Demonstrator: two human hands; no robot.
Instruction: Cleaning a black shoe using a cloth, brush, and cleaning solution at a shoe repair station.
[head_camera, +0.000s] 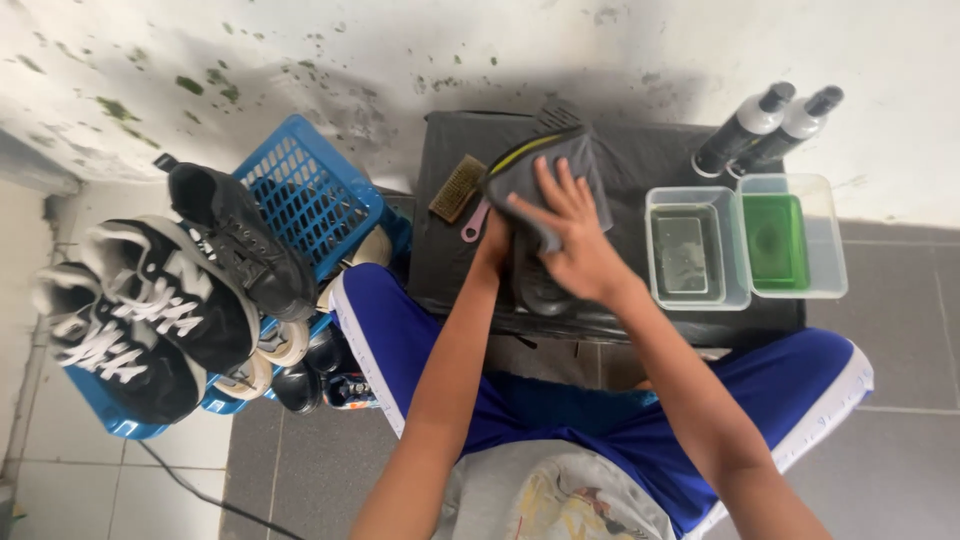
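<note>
Item: soft grey microfibre cloth with a yellow-green edge (545, 170), draped over a dark shoe (535, 285) on the black-covered low table (640, 160), at the table's near edge, centre of the scene.

Right hand (575, 235): laid flat on the cloth, fingers spread, palm pressing down on the shoe; not closed around anything.

Left hand (495, 245): mostly hidden behind the cloth and shoe; it appears to steady the shoe from the left, but the grip itself cannot be told.

Handling, as judged: the cloth is light, limp and non-slippery, and is likely to bunch or slide over the shoe unless pinned by the palm; best taken by a gathered fold. The shoe looks moderately light, firm at the sole and yielding in the upper; best held at the heel or around the sole.

Nearby:
- Wooden bristle brush (458, 187) and pink-handled small brush (474, 222), just left of the cloth.
- Clear plastic tub of greyish water (695, 255) and clear plastic tub with green contents (792, 240), right, touching each other.
- Two grey spray bottles with black caps (765, 125), far right.
- Blue plastic crates (310, 190), left, holding black-and-white sneakers (150, 310).
</note>
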